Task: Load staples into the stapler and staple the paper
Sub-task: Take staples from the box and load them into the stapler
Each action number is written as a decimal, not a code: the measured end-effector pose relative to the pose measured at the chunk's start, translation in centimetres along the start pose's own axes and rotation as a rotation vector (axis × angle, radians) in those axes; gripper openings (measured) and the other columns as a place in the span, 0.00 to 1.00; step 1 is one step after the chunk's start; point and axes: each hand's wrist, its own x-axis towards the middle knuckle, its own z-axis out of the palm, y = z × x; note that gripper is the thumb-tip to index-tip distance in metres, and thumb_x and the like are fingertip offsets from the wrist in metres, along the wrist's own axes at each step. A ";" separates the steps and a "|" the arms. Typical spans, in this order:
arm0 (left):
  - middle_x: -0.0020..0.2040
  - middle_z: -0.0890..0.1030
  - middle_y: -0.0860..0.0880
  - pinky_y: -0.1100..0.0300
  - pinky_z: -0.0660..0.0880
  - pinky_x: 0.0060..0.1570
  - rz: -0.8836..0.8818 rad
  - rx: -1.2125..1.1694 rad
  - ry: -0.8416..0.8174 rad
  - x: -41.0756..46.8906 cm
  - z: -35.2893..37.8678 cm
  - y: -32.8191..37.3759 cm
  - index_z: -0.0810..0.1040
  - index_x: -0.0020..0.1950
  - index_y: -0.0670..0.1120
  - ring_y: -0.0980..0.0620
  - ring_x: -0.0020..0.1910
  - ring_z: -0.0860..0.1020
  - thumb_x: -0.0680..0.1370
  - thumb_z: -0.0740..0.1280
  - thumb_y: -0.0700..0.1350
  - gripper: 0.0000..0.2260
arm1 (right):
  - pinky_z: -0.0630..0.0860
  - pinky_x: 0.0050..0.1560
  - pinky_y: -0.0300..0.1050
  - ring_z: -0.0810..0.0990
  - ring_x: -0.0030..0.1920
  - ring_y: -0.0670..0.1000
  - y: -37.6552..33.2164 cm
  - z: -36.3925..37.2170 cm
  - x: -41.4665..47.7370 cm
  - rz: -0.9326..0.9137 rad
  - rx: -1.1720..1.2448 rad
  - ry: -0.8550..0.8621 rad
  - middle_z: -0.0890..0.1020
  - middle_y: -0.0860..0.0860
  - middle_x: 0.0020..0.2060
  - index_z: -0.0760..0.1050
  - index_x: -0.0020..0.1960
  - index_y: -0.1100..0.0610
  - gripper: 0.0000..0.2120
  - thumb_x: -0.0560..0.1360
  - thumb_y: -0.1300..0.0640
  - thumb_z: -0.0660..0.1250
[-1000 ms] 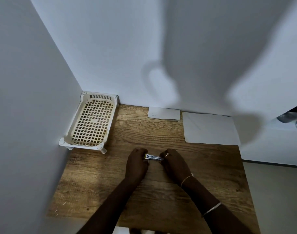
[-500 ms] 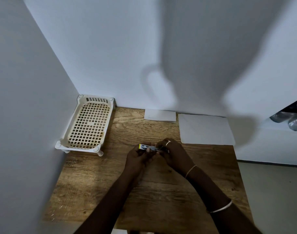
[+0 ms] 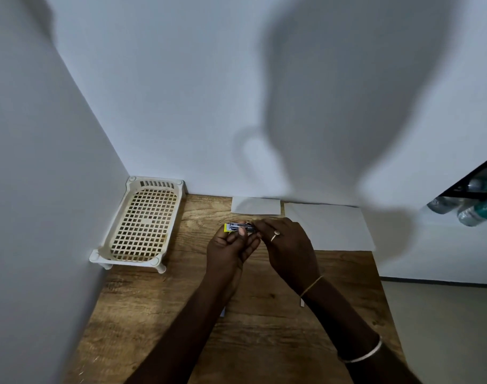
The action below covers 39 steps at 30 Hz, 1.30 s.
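Observation:
A small stapler (image 3: 238,227), silver metal with a yellow end, is held above the middle of the wooden table (image 3: 264,328). My left hand (image 3: 231,252) grips it from below, thumb on its top. My right hand (image 3: 288,249), with a ring on one finger, pinches the stapler's right end. A large white sheet of paper (image 3: 328,227) lies flat at the back right of the table. A smaller white paper (image 3: 256,205) lies against the back wall. Staples are hidden or too small to tell.
A cream plastic lattice tray (image 3: 142,225) stands in the back left corner against both walls. A small white strip (image 3: 302,302) lies on the table under my right wrist. Bottles (image 3: 472,209) lie on a shelf at the far right, beyond the table edge.
Both hands have lifted the stapler off the table and moved it a little away from me. The yellow end now shows at the left.

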 end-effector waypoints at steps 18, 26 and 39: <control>0.54 0.87 0.41 0.56 0.83 0.49 0.083 -0.023 -0.019 0.5 1.0 1.7 0.79 0.56 0.39 0.41 0.54 0.85 0.81 0.64 0.35 0.06 | 0.73 0.63 0.46 0.76 0.63 0.48 0.1 -2.3 0.0 0.817 0.452 0.132 0.79 0.47 0.62 0.74 0.68 0.51 0.23 0.80 0.39 0.62; 0.39 0.86 0.49 0.55 0.83 0.48 0.098 0.026 0.016 0.6 1.0 1.1 0.78 0.52 0.40 0.43 0.49 0.87 0.82 0.64 0.33 0.05 | 0.78 0.57 0.38 0.83 0.55 0.41 -1.4 -3.7 1.5 0.795 0.917 0.236 0.84 0.42 0.55 0.67 0.75 0.46 0.20 0.84 0.56 0.61; 0.57 0.85 0.39 0.53 0.81 0.57 0.052 0.135 -0.167 -1.3 0.6 0.4 0.79 0.63 0.37 0.43 0.59 0.83 0.80 0.66 0.44 0.15 | 0.80 0.47 0.39 0.83 0.51 0.43 -1.1 -3.6 1.2 0.659 0.788 -0.056 0.86 0.41 0.49 0.85 0.54 0.48 0.12 0.73 0.61 0.75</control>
